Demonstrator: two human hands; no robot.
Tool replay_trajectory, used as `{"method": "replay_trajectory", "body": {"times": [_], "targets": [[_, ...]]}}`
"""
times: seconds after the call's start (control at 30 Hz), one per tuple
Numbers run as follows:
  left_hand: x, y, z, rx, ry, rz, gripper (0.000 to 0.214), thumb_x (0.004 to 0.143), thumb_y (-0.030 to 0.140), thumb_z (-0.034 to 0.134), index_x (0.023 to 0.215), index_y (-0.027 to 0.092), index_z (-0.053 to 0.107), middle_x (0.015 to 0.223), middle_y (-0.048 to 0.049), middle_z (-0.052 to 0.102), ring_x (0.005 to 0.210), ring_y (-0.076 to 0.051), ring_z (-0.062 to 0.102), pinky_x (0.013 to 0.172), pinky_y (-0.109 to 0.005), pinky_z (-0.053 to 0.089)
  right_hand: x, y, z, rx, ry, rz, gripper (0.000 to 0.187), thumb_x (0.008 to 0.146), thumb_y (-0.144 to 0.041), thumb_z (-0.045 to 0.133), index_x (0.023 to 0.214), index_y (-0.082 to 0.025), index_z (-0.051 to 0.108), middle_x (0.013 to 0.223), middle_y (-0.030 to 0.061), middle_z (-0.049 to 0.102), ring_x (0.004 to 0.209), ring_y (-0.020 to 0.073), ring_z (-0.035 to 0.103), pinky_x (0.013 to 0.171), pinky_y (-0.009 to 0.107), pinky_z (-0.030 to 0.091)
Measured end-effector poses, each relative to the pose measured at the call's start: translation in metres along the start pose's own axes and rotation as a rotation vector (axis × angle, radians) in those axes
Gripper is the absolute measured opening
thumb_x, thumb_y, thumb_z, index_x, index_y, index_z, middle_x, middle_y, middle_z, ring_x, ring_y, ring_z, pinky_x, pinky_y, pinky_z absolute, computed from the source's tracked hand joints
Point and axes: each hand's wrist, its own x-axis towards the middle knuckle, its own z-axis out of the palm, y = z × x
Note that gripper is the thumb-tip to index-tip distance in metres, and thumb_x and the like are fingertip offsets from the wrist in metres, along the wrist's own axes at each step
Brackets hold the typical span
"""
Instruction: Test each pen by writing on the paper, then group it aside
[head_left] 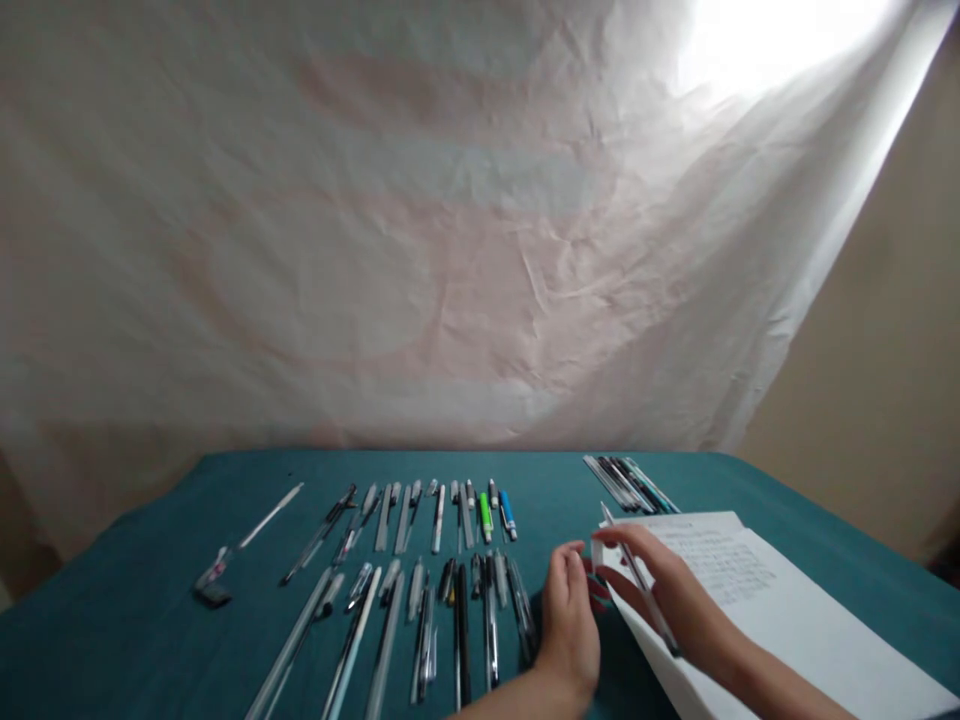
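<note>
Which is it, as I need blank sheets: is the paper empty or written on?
Written on: rows of writing show on the paper, though its nearer part looks bare.

1. The right hand [667, 585] holds a slim, clear-barrelled pen [657, 615] slanted above white, handwritten paper sheets [810, 620].
2. The left hand [568, 620] rests beside the sheets' left edge.
3. Black, clear and white plastic pen parts [461, 640] lie in two rows on teal cloth [112, 640].
</note>
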Motion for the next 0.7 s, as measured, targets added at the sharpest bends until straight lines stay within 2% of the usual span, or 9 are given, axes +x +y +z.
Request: {"method": "replay_trajectory", "body": {"times": [0.13,0.23,0.33,0.43,0.57,0.7], "targets": [[0.005,-0.006,0.000,-0.054,-0.043,0.030,0.039,0.081,0.043,0.050,0.107,0.014,0.049,0.099,-0.0108,0.059,0.092,-0.019,0.055,0.078,-0.028,0.042,-0.024,0.004,0.007,-0.024,-0.011,-0.094,0.034,0.078,-0.010,0.048,0.110,-0.023,0.047,0.103,0.0086,0.057,0.095,0.0200,0.055,0.082,0.035,0.045],[0.006,-0.006,0.002,-0.113,-0.095,0.032,0.038,0.074,0.035,0.061,0.103,0.013,0.052,0.096,-0.0119,0.062,0.091,-0.020,0.058,0.079,-0.028,0.043,-0.029,0.003,0.009,-0.030,-0.003,-0.148,0.039,0.078,-0.008,0.048,0.114,-0.024,0.046,0.105,0.0097,0.056,0.096,0.0205,0.054,0.081,0.036,0.046],[0.006,-0.001,0.004,-0.135,-0.104,0.028,0.036,0.071,0.032,0.064,0.101,0.013,0.054,0.093,-0.0116,0.064,0.087,-0.020,0.060,0.076,-0.028,0.045,-0.029,0.004,0.011,-0.033,0.035,-0.176,0.039,0.079,-0.011,0.049,0.115,-0.025,0.046,0.104,0.0094,0.057,0.095,0.0215,0.054,0.080,0.037,0.046],[0.009,0.001,0.004,-0.126,-0.039,0.000,0.039,0.070,0.035,0.065,0.101,0.013,0.057,0.090,-0.0105,0.065,0.078,-0.018,0.061,0.072,-0.028,0.046,-0.031,0.007,0.009,-0.056,0.082,-0.186,0.040,0.081,-0.021,0.050,0.120,-0.023,0.044,0.105,0.0107,0.057,0.097,0.0233,0.052,0.082,0.039,0.045],[0.014,-0.001,0.002,-0.186,0.054,-0.050,0.037,0.067,0.038,0.067,0.092,0.012,0.059,0.084,-0.0098,0.065,0.076,-0.018,0.062,0.074,-0.030,0.047,-0.037,0.006,0.002,-0.038,0.092,-0.263,0.038,0.086,-0.033,0.037,0.121,-0.019,0.045,0.098,0.0113,0.056,0.088,0.0231,0.053,0.074,0.037,0.045],[0.017,-0.004,0.002,-0.325,0.103,-0.081,0.031,0.069,0.037,0.066,0.086,0.013,0.056,0.082,-0.0079,0.064,0.077,-0.018,0.063,0.074,-0.031,0.048,-0.040,0.003,0.002,-0.083,0.092,-0.315,0.025,0.084,-0.020,0.039,0.106,-0.019,0.051,0.075,0.0056,0.054,0.068,0.0183,0.050,0.059,0.031,0.040]]}}
